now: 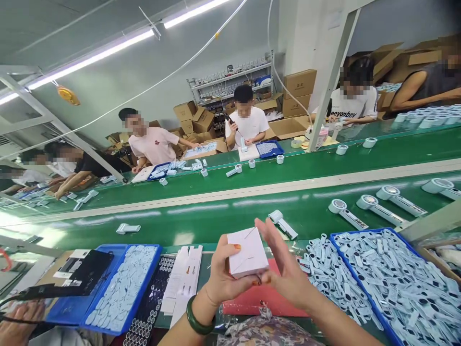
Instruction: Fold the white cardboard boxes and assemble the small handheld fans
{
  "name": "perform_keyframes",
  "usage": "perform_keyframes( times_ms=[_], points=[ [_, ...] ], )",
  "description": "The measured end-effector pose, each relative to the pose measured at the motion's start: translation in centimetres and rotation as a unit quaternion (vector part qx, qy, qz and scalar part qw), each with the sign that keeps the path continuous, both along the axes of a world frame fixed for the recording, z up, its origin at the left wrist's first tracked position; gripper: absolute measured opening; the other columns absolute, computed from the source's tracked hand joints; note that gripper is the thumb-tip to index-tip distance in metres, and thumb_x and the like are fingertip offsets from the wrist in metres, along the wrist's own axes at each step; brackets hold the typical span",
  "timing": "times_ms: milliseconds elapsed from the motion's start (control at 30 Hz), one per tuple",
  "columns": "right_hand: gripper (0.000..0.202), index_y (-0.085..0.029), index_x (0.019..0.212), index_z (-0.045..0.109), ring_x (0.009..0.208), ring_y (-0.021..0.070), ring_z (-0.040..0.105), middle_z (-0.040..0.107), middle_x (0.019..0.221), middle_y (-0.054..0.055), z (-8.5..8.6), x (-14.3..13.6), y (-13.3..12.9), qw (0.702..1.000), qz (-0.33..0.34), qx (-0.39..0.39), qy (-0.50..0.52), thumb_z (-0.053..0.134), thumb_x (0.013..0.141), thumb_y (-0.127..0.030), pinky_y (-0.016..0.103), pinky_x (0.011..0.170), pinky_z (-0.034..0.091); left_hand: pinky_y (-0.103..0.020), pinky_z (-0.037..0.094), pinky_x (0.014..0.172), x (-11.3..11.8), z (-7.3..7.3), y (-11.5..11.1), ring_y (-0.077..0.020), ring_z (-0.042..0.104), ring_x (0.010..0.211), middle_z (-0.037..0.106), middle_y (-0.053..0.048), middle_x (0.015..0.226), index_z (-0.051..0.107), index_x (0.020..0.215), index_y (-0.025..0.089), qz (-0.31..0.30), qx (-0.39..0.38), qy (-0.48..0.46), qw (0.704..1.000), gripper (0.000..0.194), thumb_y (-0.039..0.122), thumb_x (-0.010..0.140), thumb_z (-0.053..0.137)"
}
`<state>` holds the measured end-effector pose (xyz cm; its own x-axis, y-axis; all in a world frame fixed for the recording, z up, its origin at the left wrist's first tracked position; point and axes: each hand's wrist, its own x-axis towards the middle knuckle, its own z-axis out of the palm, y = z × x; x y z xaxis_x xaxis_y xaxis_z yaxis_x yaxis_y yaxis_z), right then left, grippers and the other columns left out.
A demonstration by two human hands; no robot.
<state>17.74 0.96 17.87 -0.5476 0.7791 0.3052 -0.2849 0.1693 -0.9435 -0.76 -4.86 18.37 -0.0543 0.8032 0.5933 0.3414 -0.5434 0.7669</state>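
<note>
Gripping a small white box (pixel 248 253), the left hand (pixel 223 278) has its fingers clamped on the left side. The right hand (pixel 286 269) lies flat against the right side, fingers together and straight, both equally near.

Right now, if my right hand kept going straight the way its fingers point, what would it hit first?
Probably the small white handheld device lying on the green conveyor belt, just past the right hand fingertips; depth is hard to judge.

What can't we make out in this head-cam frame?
- Underside of the white box, head view: hidden by the left hand and right hand.
- Red sheet below: mostly covered by both hands.
- Right blue tray: cut off by the frame edge.
- Small parts in the left blue tray: too small to identify.
</note>
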Motion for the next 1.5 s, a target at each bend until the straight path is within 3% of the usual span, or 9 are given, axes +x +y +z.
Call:
perform_keyframes(
  times_ms=[133, 400, 700, 867, 967, 1100, 1233, 1367, 1500],
  points=[
    [0.091, -0.034, 0.155, 0.03, 0.14, 0.0341, 0.04, 0.04, 0.154, 0.012, -1.0, 1.6, 1.8, 0.991, -0.028, 0.094, -0.095, 0.076, 0.079, -0.053, 0.051, 0.114, 0.039, -0.043, 0.046, 0.096, 3.0, 1.8, 1.0, -0.03, 0.053, 0.12, 0.054, -0.007, 0.126, 0.053, 0.107, 0.03, -0.086, -0.12, -0.229, 0.962, 0.044, 0.057, 0.079, 0.073],
    [0.09, -0.04, 0.153, 0.031, 0.13, 0.031, 0.048, 0.043, 0.145, 0.008, -3.0, 4.1, 3.3, 0.972, -0.065, 0.163, -0.156, 0.079, 0.077, -0.036, 0.045, 0.107, 0.045, -0.027, 0.048, 0.08, 6.6, 3.0, 2.8, -0.0178, 0.061, 0.096, 0.063, -0.005, 0.118, 0.054, 0.115, 0.025, -0.067, -0.328, -0.445, 0.831, 0.049, 0.025, 0.071, 0.076],
    [0.091, -0.04, 0.153, 0.031, 0.131, 0.0317, 0.046, 0.043, 0.145, 0.007, -3.5, 5.6, 3.4, 0.964, -0.069, 0.164, -0.2, 0.075, 0.074, -0.026, 0.046, 0.108, 0.043, -0.023, 0.045, 0.07, 7.7, 1.0, 3.7, -0.0135, 0.057, 0.082, 0.065, -0.003, 0.108, 0.059, 0.115, 0.024, -0.061, -0.345, -0.406, 0.844, 0.045, 0.02, 0.072, 0.072],
    [0.091, -0.038, 0.153, 0.032, 0.133, 0.0335, 0.045, 0.043, 0.147, 0.008, -4.2, 5.4, 3.3, 0.96, -0.062, 0.162, -0.219, 0.079, 0.075, -0.039, 0.049, 0.109, 0.042, -0.032, 0.049, 0.088, 6.3, 0.3, 2.8, -0.0222, 0.061, 0.105, 0.061, -0.007, 0.125, 0.051, 0.137, 0.028, -0.093, -0.309, -0.452, 0.832, 0.061, 0.04, 0.081, 0.071],
    [0.092, -0.037, 0.154, 0.028, 0.133, 0.0347, 0.045, 0.043, 0.148, 0.009, -3.9, 4.8, 3.6, 0.953, -0.07, 0.169, -0.243, 0.077, 0.078, -0.047, 0.053, 0.107, 0.043, -0.041, 0.045, 0.103, 4.3, -0.4, 1.7, -0.0299, 0.051, 0.128, 0.049, -0.01, 0.145, 0.036, 0.151, 0.033, -0.106, -0.288, -0.381, 0.872, 0.086, 0.055, 0.078, 0.075],
    [0.074, -0.037, 0.151, 0.037, 0.137, 0.0365, 0.041, 0.044, 0.151, 0.008, -4.0, 3.1, 2.8, 0.933, -0.092, 0.216, -0.274, 0.069, 0.086, -0.048, 0.062, 0.112, 0.034, -0.044, 0.039, 0.113, 1.0, -3.3, 1.5, -0.0327, 0.046, 0.134, 0.047, -0.01, 0.148, 0.047, 0.145, 0.031, -0.013, -0.308, -0.246, 0.919, 0.103, 0.033, 0.055, 0.095],
    [0.047, -0.029, 0.132, 0.059, 0.119, 0.0336, 0.06, 0.062, 0.131, 0.013, -7.5, 0.2, 0.0, 0.959, -0.141, 0.04, -0.242, 0.059, 0.092, -0.051, 0.057, 0.103, 0.047, -0.038, 0.049, 0.102, -1.3, -7.2, 2.5, -0.0254, 0.059, 0.12, 0.06, -0.01, 0.136, 0.055, 0.134, 0.025, 0.088, -0.273, -0.446, 0.848, 0.069, 0.036, 0.073, 0.084],
    [0.054, -0.026, 0.117, 0.066, 0.11, 0.0358, 0.066, 0.071, 0.114, 0.013, -11.9, -3.5, -1.3, 0.958, -0.095, -0.207, -0.171, 0.064, 0.08, -0.066, 0.055, 0.095, 0.055, -0.033, 0.052, 0.095, -0.6, -9.7, 2.3, -0.0188, 0.067, 0.102, 0.07, -0.007, 0.117, 0.062, 0.118, 0.021, 0.055, -0.279, -0.595, 0.752, 0.048, 0.033, 0.076, 0.082],
    [0.052, -0.028, 0.119, 0.061, 0.118, 0.0311, 0.062, 0.07, 0.119, 0.008, -12.9, -6.8, 1.1, 0.941, -0.137, -0.296, -0.089, 0.072, 0.077, -0.056, 0.052, 0.108, 0.046, -0.042, 0.051, 0.1, 0.5, -11.4, 0.8, -0.0239, 0.066, 0.109, 0.067, -0.01, 0.125, 0.057, 0.127, 0.023, 0.033, -0.338, -0.597, 0.727, 0.057, 0.039, 0.077, 0.081]
  ],
)
